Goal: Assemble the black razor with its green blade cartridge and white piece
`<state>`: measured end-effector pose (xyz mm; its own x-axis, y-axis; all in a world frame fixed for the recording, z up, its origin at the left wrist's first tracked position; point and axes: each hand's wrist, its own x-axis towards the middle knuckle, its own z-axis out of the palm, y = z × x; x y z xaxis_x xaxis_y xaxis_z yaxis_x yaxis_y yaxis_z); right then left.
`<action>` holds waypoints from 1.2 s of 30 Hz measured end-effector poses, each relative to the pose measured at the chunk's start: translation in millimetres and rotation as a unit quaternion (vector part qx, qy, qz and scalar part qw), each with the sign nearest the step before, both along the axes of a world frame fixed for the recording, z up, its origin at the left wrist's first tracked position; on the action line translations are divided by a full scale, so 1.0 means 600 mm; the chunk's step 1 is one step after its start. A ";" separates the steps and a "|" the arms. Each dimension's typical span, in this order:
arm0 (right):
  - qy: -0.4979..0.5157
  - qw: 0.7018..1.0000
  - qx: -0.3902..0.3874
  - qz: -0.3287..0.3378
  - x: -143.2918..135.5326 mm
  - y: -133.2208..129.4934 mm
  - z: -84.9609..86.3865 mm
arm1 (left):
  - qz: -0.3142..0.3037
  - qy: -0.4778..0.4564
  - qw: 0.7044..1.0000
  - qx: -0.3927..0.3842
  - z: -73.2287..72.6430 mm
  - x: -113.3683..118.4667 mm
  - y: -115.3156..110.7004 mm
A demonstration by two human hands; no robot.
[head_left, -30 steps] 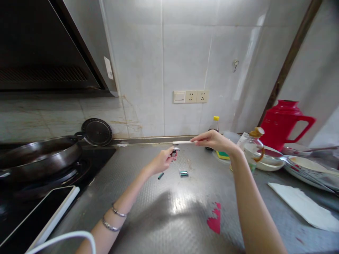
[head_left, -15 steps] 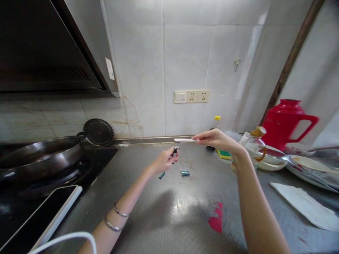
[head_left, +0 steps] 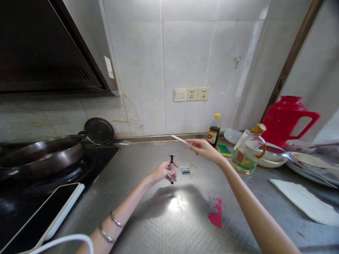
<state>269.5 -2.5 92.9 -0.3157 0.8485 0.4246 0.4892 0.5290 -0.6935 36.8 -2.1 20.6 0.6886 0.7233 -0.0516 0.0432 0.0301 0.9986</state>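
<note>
My left hand [head_left: 163, 171] is closed round a razor handle [head_left: 172, 173], which stands upright with its small head at the top. My right hand [head_left: 201, 148] pinches a thin white stick-like object [head_left: 180, 139] at its right end; its free end points left, above the back of the counter. Small green and silver pieces [head_left: 185, 170] lie on the steel counter [head_left: 164, 225] just right of my left hand.
At the left are a pan [head_left: 45, 155] on the stove and a phone [head_left: 50, 215]. At the right stand a sauce bottle [head_left: 213, 131], a sponge [head_left: 224, 150], an oil jug [head_left: 245, 158], a red thermos [head_left: 282, 121], dishes and a paper [head_left: 304, 203].
My left hand has lowered slightly, turning the razor handle upright into view. My right hand has moved left and down, tilting the white object. The dark green piece near my left hand no longer shows.
</note>
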 end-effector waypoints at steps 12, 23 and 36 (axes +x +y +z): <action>0.101 0.991 -0.074 -0.040 -0.023 -0.024 -0.094 | 0.036 -0.127 0.988 -0.076 -0.045 0.018 0.003; 0.082 0.994 -0.067 -0.025 -0.025 -0.047 -0.081 | -0.015 -0.210 0.962 -0.171 -0.027 0.015 -0.021; -0.125 0.979 0.138 -0.084 -0.034 -0.103 -0.069 | -0.049 -0.239 0.951 -0.189 -0.032 0.026 -0.042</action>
<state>249.2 -64.3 51.7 -0.3050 0.7609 0.5727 0.7220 0.5769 -0.3819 52.6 -27.0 1.4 0.7622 0.6460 0.0411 -0.3915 0.4095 0.8240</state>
